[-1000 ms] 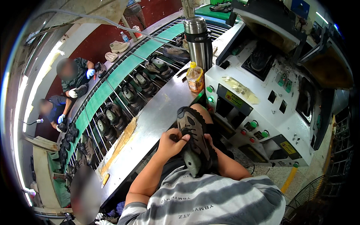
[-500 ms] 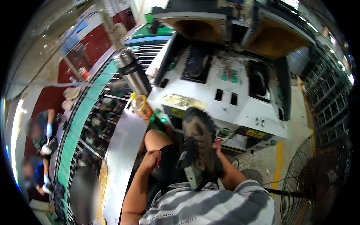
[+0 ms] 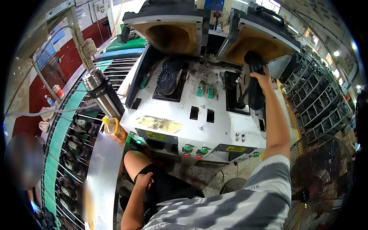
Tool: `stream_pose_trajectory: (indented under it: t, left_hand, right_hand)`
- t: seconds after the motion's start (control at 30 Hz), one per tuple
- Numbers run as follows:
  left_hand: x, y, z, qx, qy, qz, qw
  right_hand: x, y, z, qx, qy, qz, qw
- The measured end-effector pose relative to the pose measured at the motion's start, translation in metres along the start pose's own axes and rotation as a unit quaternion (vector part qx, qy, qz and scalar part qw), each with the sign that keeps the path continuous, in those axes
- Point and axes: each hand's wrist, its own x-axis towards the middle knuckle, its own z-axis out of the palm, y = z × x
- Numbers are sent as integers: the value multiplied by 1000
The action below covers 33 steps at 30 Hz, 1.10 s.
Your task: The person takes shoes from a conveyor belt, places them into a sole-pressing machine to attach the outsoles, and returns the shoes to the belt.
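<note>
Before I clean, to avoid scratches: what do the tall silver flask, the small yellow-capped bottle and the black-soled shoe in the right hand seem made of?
Tall silver flask: probably polished steel, given its bright metallic streaks.
Yellow-capped bottle: likely glossy plastic, given its shiny, see-through look; glass isn't ruled out.
Black-soled shoe: the dull black sole suggests matte rubber; the upper's material is unclear.

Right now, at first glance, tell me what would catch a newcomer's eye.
A newcomer's eye would probably land first on the white machine in the centre, with its two lids raised. Next comes the shoe in the right hand, at the machine's right-hand recess; then the tall steel flask and yellow-capped bottle standing just left of the machine.
</note>
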Motion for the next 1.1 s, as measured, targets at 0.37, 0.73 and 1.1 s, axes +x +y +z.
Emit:
stream_pose_trajectory:
  t: [0.37,0.73,1.1]
  left_hand:
    - [10,8,-9,13,10,-44,999]
    - [35,42,89,334,-43,307,890]
    - [45,107,241,304,-170,414,841]
  right_hand:
    - [77,72,94,-368,-103,93,919]
    - [-113,121,21,-254,70,-317,911]
    - [-306,245,-58,531,156,384,739]
